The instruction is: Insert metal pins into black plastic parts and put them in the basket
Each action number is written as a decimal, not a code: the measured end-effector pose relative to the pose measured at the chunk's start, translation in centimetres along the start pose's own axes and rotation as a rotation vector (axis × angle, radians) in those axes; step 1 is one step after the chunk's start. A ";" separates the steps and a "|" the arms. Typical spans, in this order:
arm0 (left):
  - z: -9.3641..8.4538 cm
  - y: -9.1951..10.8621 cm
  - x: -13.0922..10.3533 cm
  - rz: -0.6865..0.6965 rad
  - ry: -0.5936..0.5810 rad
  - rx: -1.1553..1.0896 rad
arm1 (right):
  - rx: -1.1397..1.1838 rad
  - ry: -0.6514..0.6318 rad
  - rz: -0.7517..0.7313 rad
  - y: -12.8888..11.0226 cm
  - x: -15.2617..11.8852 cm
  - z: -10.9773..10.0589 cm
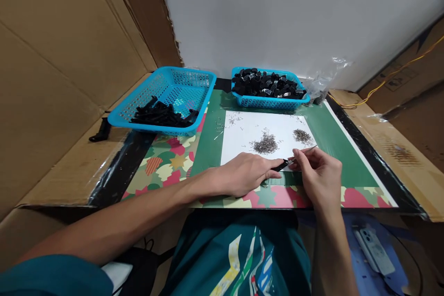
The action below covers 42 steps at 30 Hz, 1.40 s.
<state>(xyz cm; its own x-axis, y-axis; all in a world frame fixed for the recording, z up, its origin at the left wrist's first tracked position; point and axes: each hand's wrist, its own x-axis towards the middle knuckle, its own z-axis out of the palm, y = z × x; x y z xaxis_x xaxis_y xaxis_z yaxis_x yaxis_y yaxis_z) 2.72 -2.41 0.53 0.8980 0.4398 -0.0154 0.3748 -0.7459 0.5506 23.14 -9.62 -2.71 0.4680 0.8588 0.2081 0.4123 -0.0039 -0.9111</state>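
Near the table's front edge, my left hand point(248, 173) is closed on a small black part point(281, 165), its index finger lying along the top. My right hand point(317, 169) pinches a thin metal tool point(308, 149), whose end meets the black part's right end. Beneath and behind both hands lies a white sheet point(239, 141). One pile of tiny metal pieces point(266, 142) sits mid-sheet, and a smaller pile point(301, 136) is at its right. A few loose pieces are scattered toward the sheet's upper left corner.
A blue basket point(199, 130) with long black parts stands at the left, and another blue basket point(268, 102) heaped with black and silvery parts is at the back. Beside it is a clear plastic bag point(321, 84). A black part point(101, 130) lies far left. Cardboard walls flank the table.
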 end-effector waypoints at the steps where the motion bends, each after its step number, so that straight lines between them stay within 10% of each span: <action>1: 0.0 0.0 0.0 0.000 -0.002 0.000 | -0.032 -0.006 -0.010 -0.1 0.0 0.0; 14: -1.1 0.4 -0.1 -0.056 0.033 -0.302 | 0.162 -0.079 0.024 0.2 2.0 -0.2; 27: -1.7 -1.0 0.0 -0.129 0.529 -0.704 | -0.340 -0.284 -0.144 -0.2 6.9 1.5; 42: -0.9 -1.5 0.2 -0.083 0.475 -0.612 | -0.328 -0.291 -0.186 0.9 6.7 1.4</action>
<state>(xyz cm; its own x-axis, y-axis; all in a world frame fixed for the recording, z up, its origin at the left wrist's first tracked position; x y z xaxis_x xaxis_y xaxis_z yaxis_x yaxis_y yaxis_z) 2.16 -0.80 0.45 0.6257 0.7521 0.2069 0.1183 -0.3536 0.9279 25.48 -3.17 -2.61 0.1439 0.9679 0.2062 0.7152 0.0423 -0.6976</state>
